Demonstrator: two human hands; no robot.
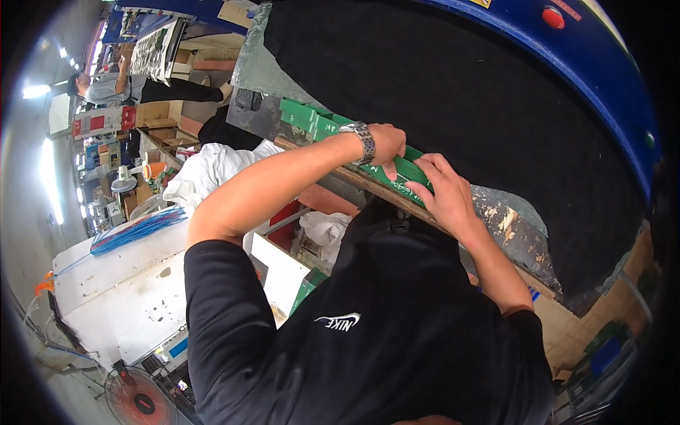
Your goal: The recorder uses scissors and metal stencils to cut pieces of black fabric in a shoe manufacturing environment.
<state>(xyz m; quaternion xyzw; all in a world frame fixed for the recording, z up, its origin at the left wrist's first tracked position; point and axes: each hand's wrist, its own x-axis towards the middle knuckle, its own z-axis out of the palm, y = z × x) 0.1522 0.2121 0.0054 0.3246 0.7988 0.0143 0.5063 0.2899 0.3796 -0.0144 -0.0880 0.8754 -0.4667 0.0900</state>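
Observation:
A row of long green box-like pieces (298,115) with white handwriting lies along the near edge of the work surface. My left hand (387,146), wearing a metal watch on its wrist, bends its fingers over one green piece (398,177), thumb on the near side. To its right, my right hand (448,193) pinches the right part of that piece, thumb near and fingers beyond. Parts of the piece are hidden under both hands. Just past them spreads a large sheet of black material (439,85).
A blue machine beam (595,92) with a red button (553,18) curves along the far side. White cloth (212,173) lies at my left, above a white table (134,297) with blue cords. A standing fan (142,400) is lower left. Another person (117,86) stands far left.

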